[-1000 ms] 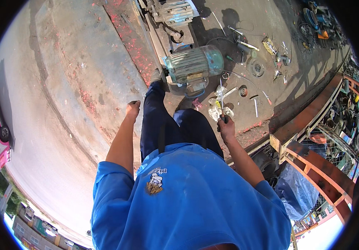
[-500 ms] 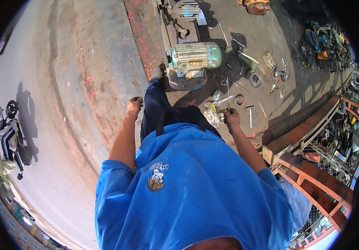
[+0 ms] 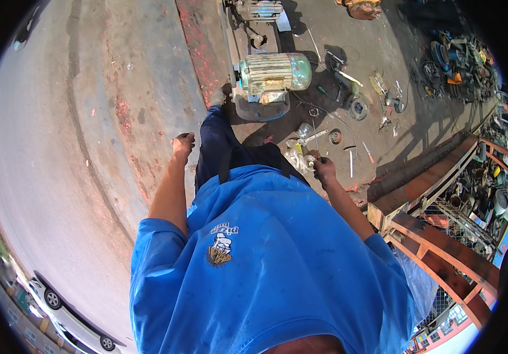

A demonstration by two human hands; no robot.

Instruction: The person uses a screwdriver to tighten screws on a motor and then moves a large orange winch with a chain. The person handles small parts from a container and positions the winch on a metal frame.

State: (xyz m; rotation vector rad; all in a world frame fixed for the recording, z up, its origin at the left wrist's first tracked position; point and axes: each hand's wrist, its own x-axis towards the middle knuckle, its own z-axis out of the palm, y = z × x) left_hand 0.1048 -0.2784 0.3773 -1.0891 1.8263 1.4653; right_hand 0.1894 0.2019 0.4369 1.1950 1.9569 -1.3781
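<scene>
Right now the right hand point(image 3: 325, 171) is fisted tight on a thin metal rod point(image 3: 316, 137) that pokes up toward 12 o'clock, arm nearly straight down by the hip. Left hand point(image 3: 182, 145) hangs w/ fingers curled, nothing in it, apart from the leg. Green motor point(image 3: 274, 72) sits on the ground at 11 o'clock from the rod; scattered tools point(image 3: 360, 100) at 1 o'clock.

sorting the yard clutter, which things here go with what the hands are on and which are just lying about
In hand:
right hand gripping thin metal rod
left hand, holding nothing
green motor just ahead

Lying about:
round disc
ring
scrap pile
orange railing
</scene>
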